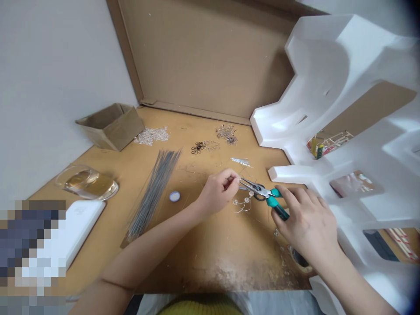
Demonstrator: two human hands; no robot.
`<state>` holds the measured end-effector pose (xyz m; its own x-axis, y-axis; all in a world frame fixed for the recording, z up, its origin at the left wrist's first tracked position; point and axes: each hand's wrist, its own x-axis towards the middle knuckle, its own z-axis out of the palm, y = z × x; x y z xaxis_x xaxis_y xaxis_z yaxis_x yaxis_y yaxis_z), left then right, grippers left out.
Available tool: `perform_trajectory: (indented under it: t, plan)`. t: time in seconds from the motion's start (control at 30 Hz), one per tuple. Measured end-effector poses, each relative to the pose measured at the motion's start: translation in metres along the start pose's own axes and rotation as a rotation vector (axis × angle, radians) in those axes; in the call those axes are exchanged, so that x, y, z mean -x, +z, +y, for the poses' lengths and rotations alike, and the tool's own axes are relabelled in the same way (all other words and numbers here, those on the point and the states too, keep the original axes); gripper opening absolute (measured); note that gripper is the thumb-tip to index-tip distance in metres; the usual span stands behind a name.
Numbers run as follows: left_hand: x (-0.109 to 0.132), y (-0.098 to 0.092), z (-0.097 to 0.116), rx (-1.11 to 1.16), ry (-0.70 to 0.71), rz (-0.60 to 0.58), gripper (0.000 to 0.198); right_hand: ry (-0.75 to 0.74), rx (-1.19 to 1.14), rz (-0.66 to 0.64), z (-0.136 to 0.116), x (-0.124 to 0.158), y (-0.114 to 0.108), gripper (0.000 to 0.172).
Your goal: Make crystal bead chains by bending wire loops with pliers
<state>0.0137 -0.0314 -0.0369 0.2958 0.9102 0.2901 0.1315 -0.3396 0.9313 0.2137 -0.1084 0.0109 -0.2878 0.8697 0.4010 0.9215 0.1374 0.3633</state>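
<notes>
My left hand [219, 190] is closed in a pinch at the tips of a pair of teal-handled pliers [265, 195], holding something thin that I cannot make out, probably a wire. My right hand [306, 221] grips the teal handles of the pliers, whose jaws point left toward my left fingers. Just below the jaws lies a bent wire piece with clear beads [243, 204] on the cardboard work surface [203, 245].
A bundle of long grey wires [154, 192] lies at left, beside a small white-blue disc [174, 196]. Farther back are clear beads [151, 135], black rings [198, 148], a small cardboard box [111, 125] and a glass dish [85, 182]. White foam packaging [344, 131] fills the right.
</notes>
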Motion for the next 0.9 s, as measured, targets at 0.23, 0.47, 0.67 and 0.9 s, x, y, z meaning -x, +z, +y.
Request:
perform_trajectory:
  t: [0.23,0.47,0.67,0.9]
  plan:
    - [-0.0004,-0.0003,0.0007,0.054,-0.029,-0.014,0.019,0.002,0.010,0.010,0.0003,0.0003,-0.0023,0.033]
    - [-0.0003,0.0000,0.0008,0.073,-0.049,-0.023,0.019,0.005,0.026,0.048,-0.0006,0.0012,-0.0055,0.027]
    - [0.0005,0.0012,-0.0019,0.074,-0.062,-0.018,0.018,0.000,0.034,0.094,-0.0001,0.0025,-0.0060,0.021]
    - [-0.0005,0.0014,0.0002,0.063,-0.052,-0.024,0.018,-0.002,0.037,0.045,-0.0005,0.0005,-0.0069,0.027]
